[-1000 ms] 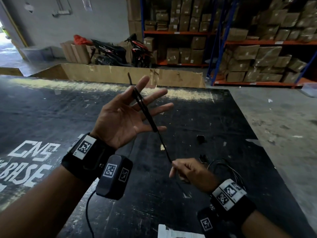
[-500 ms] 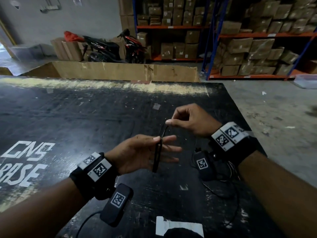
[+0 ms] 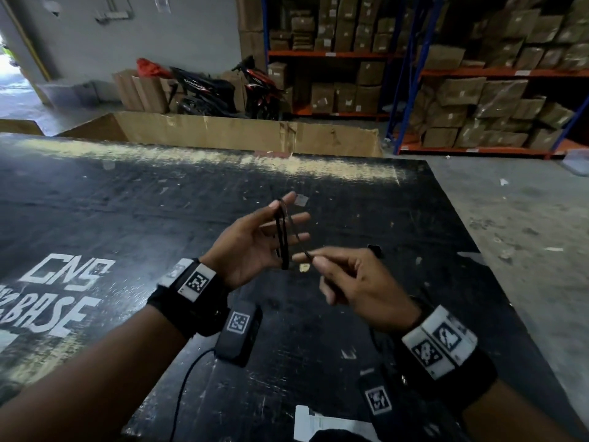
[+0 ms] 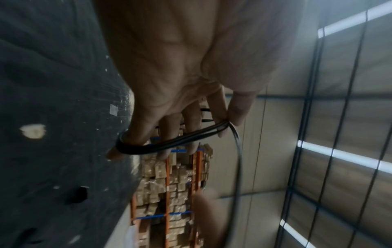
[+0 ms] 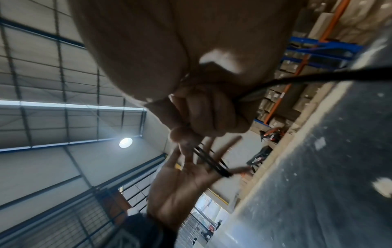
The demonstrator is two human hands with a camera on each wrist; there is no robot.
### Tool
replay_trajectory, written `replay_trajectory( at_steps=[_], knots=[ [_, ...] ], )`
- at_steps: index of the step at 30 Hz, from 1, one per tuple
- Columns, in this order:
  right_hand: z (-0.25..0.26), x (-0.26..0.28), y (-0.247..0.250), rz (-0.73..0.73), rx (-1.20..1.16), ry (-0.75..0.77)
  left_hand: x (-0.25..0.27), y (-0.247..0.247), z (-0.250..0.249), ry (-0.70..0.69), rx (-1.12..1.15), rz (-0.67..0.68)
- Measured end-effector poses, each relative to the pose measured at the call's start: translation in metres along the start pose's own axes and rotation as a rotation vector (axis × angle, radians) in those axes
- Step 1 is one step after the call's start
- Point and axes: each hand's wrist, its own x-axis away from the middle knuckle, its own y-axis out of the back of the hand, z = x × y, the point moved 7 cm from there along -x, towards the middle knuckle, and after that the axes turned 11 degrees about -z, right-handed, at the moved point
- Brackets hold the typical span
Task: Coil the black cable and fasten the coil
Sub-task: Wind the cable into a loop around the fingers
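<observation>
Several turns of the black cable [image 3: 282,237] loop around the straight, spread fingers of our left hand [image 3: 255,247], palm up above the dark bench [image 3: 127,202]. Our right hand [image 3: 353,282] pinches the cable's free run just beside them.

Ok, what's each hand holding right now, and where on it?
Both hold the black cable. Its loops are wound around the left hand's spread fingers; the right hand pinches the free strand beside the coil.
</observation>
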Motion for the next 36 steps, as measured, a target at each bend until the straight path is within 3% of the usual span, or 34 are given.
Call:
replay_trajectory(
  at_steps=[3, 7, 12, 18, 24, 30, 36],
  knots=[
    [-0.028, 0.013, -0.009, -0.002, -0.138, -0.111, 0.001, -0.002, -0.022, -0.04, 0.105, 0.052],
    [-0.061, 0.02, -0.01, 0.021, -0.156, -0.258, 0.01, -0.014, -0.046, -0.069, 0.188, 0.166],
    [-0.095, 0.01, -0.003, 0.081, 0.023, -0.303, 0.034, -0.039, -0.053, -0.055, 0.228, 0.346],
    [-0.086, -0.042, 0.033, -0.095, 0.23, -0.216, 0.053, -0.061, -0.012, 0.117, 0.092, 0.565],
    [-0.01, -0.081, 0.052, -0.049, 0.491, 0.02, 0.044, -0.043, 0.042, 0.237, -0.191, 0.408],
    [0.03, -0.077, 0.038, 0.128, 0.612, 0.061, 0.035, -0.031, 0.067, 0.291, -0.265, 0.262],
    [0.047, -0.041, 0.033, 0.021, 0.592, 0.161, 0.022, -0.01, 0.052, 0.22, -0.19, 0.18]
  ],
)
